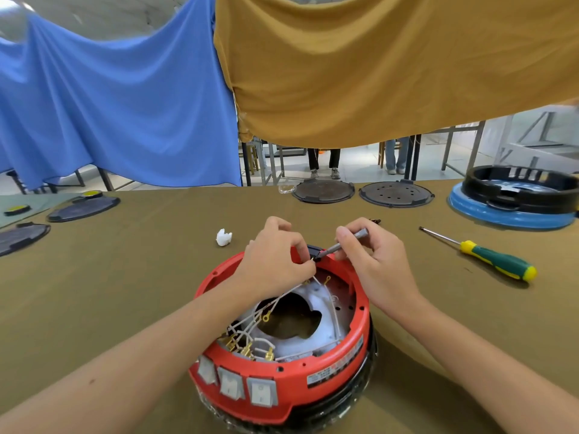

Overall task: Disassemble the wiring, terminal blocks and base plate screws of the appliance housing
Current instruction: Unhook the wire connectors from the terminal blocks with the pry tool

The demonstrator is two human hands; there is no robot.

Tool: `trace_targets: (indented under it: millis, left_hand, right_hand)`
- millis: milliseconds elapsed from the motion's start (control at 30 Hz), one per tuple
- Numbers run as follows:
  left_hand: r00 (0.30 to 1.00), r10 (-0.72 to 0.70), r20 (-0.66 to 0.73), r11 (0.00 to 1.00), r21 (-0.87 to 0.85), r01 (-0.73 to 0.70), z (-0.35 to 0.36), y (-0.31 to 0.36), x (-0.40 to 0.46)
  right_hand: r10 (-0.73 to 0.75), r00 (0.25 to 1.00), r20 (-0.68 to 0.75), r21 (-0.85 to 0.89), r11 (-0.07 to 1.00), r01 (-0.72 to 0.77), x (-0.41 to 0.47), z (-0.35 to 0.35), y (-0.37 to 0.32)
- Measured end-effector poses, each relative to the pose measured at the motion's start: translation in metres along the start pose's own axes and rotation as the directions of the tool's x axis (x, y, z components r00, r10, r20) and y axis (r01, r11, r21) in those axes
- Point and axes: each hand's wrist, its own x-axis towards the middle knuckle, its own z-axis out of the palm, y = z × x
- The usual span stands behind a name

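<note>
While both hands work at the far rim of the housing, the scene reads as follows:

Housing: red round housing (282, 368) stands upside down on the worktop (131, 277) at 6 o'clock in the view, its inside open to the camera, with three pale switches (238, 383) on the near wall.
Wiring: white wires (250, 321) with brass ends run across the opening, bunched at its 7 o'clock side and stretching up toward the 12 o'clock rim.
Black block: a small black block (313, 249) sits on the rim at 12 o'clock, between the two hands.
Left hand: left hand (275, 261) has its fingers curled tight, pinching a wire end just beside the black block.
Right hand: right hand (372, 261) holds a thin grey tool (344, 242) between thumb and curled fingers; the tip touches the black block.
Screwdriver: a green and yellow screwdriver (488, 256) lies on the worktop at 3 o'clock from the housing, well apart from the hands.
White scrap: a small white scrap (224, 238) lies at 11 o'clock, near the left hand.
Discs: two dark discs (322, 191) lie at the far edge at 12 o'clock; more dark plates (83, 209) lie at 10 o'clock.
Blue unit: a blue and black ring-shaped unit (513, 202) sits at 2 o'clock.
Cloths: a blue cloth (125, 104) and a mustard cloth (376, 64) hang behind the worktop.
</note>
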Motion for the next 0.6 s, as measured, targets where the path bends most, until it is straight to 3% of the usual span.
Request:
trace_targets:
  millis: [600]
  left_hand:
    - [0.995,-0.035,-0.092,0.999,-0.033,0.032,0.0099,0.0063,0.0027]
  right_hand:
    - [-0.005,1.0,0.025,0.032,0.999,0.004,-0.0018,-0.0006,0.0013]
